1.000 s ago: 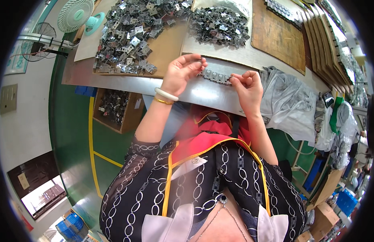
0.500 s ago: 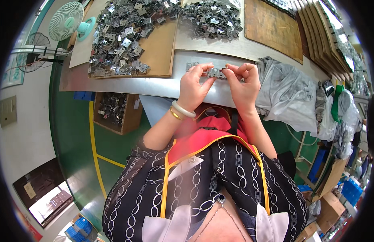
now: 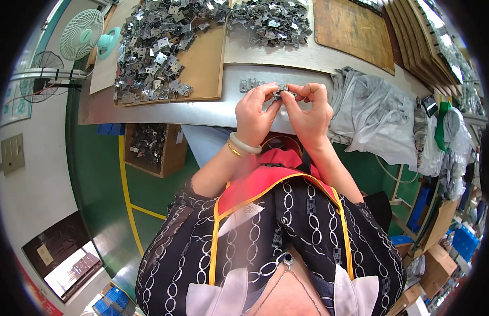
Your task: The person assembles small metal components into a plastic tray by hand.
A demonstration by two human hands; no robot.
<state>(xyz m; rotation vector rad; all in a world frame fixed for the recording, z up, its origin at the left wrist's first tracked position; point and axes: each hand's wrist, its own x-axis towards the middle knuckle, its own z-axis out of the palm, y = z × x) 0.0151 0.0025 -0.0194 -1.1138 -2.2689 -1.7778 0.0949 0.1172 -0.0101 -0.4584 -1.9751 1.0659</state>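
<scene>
Over the metal worktable [image 3: 165, 111], both my hands meet at a small silver metal part [image 3: 280, 93]. My left hand [image 3: 254, 111] pinches its left side between thumb and fingers. On the other side, my right hand [image 3: 311, 109] grips it the same way. Fingertips cover much of the part, so its full shape is hidden. Just beyond my left fingers, a short row of small flat metal pieces [image 3: 248, 84] lies on the table.
A brown tray [image 3: 205, 67] heaped with metal brackets stands at the far left. Another pile of brackets [image 3: 270, 23] lies beside it, then a wooden board [image 3: 355, 31]. Grey cloth [image 3: 365, 113] drapes the table's right side. Below the edge sits a box [image 3: 170, 152] of metal parts.
My right hand has shifted slightly left, closer to my left hand. The metal part between them has turned and shows less of itself. More of the row of pieces is visible.
</scene>
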